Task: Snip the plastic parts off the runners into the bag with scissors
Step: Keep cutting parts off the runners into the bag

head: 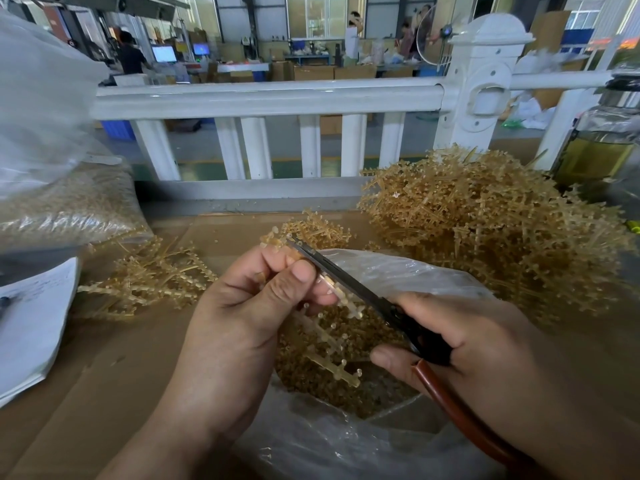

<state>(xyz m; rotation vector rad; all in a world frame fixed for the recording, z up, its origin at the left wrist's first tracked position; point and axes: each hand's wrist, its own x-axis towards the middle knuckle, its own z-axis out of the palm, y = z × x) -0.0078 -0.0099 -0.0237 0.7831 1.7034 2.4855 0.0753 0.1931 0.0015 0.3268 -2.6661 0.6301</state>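
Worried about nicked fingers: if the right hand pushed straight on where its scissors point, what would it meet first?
Likely the runner pinched by the left hand, its thumb close beside the scissors; depth is unclear.

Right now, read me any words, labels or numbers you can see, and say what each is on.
No text here can be read.
White paper: faint handwriting, too blurred to read.
Monitor screens in the background: too small to read.
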